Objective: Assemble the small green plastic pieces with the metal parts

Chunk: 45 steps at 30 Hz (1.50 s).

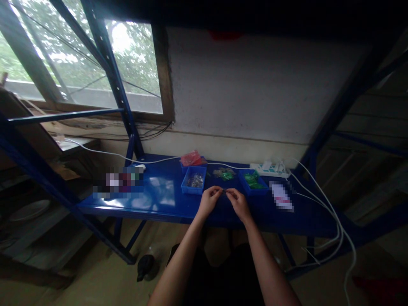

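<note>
The counter (164, 197) is smooth, glossy blue sheet, mirroring window light in pale patches. Two rectangular, straight-walled blue trays sit on it: the left tray (191, 191) holds a jumble of shiny, clear-to-silvery bits (195, 180), the right tray (256, 192) a tangle of bright green pieces (253, 180). Between them lies a loose heap (227, 174), part greyish, part green. Crumpled, translucent red plastic (191, 158) rests behind the left tray. Near the counter's front edge, the left hand (210, 200) and right hand (238, 202) nearly meet, each grip narrow, fingertips pinched on a small piece (223, 190). It looks dark and tiny; its exact shape cannot be made out.
</note>
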### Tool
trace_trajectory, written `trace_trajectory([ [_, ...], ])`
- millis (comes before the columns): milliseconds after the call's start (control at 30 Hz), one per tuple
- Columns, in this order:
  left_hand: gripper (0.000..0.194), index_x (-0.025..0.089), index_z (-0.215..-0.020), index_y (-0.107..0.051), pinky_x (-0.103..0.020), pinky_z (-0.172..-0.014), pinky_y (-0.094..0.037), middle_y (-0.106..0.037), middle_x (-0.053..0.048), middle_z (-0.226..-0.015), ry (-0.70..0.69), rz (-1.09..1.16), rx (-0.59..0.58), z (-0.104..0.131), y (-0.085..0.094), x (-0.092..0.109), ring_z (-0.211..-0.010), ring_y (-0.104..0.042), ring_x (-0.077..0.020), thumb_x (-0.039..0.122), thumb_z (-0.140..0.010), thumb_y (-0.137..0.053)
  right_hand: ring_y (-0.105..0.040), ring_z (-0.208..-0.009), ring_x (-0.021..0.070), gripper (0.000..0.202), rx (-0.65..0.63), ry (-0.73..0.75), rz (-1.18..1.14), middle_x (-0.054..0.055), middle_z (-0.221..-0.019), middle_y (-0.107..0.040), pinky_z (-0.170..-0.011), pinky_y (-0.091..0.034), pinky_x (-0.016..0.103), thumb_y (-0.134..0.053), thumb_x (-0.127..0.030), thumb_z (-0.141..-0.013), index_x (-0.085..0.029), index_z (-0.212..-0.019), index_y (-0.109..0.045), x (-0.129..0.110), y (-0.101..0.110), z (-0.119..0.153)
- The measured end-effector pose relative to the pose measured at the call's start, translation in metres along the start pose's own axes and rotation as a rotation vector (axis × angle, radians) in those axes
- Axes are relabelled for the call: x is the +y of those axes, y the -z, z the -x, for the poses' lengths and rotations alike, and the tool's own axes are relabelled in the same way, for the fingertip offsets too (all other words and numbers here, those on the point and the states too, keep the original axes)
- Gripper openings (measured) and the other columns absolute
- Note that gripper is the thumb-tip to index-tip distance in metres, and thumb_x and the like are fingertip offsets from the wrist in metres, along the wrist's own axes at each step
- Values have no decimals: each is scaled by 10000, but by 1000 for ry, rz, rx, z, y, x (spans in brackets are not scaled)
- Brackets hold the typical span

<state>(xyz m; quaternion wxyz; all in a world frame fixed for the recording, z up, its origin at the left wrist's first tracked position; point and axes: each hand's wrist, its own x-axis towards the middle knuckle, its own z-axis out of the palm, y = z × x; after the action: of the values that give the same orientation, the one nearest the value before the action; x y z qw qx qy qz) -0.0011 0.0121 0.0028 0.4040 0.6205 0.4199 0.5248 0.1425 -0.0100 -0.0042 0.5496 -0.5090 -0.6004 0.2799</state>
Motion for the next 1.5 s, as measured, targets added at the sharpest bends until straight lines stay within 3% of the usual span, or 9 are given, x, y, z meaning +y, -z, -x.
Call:
trace_trajectory([
  [100, 240, 125, -840, -671, -223, -525, -370, -610, -9, -622, 41, 95, -57, 1, -1, 3, -550, -512, -123, 318, -751, -560, -530, -500, 141, 305, -23, -79, -57, -8, -573, -583, -464, -407, 239, -550, -428, -767, -185, -900, -676, -3, 0, 2],
  [267, 254, 133, -780, -670, -230, -575, -419, -664, -43, -711, 37, 130, -24, 2, -1, 8, -616, -565, -135, 306, -795, -484, -457, -386, 106, 375, -41, -156, -127, -33, -493, -540, -394, -364, 221, -549, -440, -763, -171, -987, -686, -8, -1, 3],
  [400, 199, 136, -748, -657, -237, -589, -431, -661, -32, -681, 24, 118, -34, 1, -2, 4, -614, -573, -142, 322, -749, -585, -585, -545, 140, 358, -41, -154, -194, 58, -799, -697, -425, -419, 222, -536, -401, -744, -182, -981, -691, -9, 0, 2],
  [500, 153, 142, -779, -641, -226, -571, -425, -653, -21, -690, -2, 124, -24, 0, -3, -2, -601, -565, -130, 282, -734, -600, -644, -748, 189, 328, -50, -124, -242, 86, -974, -703, -515, -480, 241, -502, -378, -745, -184, -916, -703, -9, 1, 1],
  [733, 415, 131, -1084, -567, -208, -540, -396, -636, 2, -678, 43, 187, -16, -1, -4, -6, -573, -552, -116, 262, -698, -644, -638, -696, 190, 219, -62, -132, -139, 56, -838, -704, -543, -477, 259, -580, -327, -703, -194, -852, -671, -5, -1, 1],
  [933, 254, 127, -755, -650, -235, -568, -400, -641, -21, -648, 59, 83, -97, -1, -3, -2, -602, -563, -143, 379, -736, -618, -631, -692, 191, 167, -61, -63, -73, 37, -770, -682, -570, -479, 275, -555, -337, -748, -203, -806, -637, -4, 0, 2],
  [1167, 213, 139, -739, -627, -236, -590, -403, -632, -17, -664, 7, 33, -99, 1, -3, -3, -610, -551, -138, 347, -758, -589, -615, -672, 183, 163, -36, -43, -76, 30, -754, -656, -562, -472, 268, -572, -364, -744, -208, -789, -588, 0, -2, 1],
  [1367, 222, 139, -732, -604, -224, -530, -366, -561, 15, -581, 27, 51, -115, 2, -2, -1, -533, -484, -114, 355, -769, -571, -604, -724, 191, 169, 36, 48, 43, 51, -822, -639, -682, -488, 316, -589, -364, -727, -201, -740, -630, 7, -1, -3],
  [1500, 247, 132, -773, -639, -232, -571, -398, -624, -15, -663, 4, 61, -108, 2, -1, 2, -598, -533, -131, 371, -774, -579, -606, -770, 197, 215, 42, 76, 71, 72, -890, -638, -726, -499, 329, -598, -404, -753, -205, -774, -678, 4, 1, -3],
])
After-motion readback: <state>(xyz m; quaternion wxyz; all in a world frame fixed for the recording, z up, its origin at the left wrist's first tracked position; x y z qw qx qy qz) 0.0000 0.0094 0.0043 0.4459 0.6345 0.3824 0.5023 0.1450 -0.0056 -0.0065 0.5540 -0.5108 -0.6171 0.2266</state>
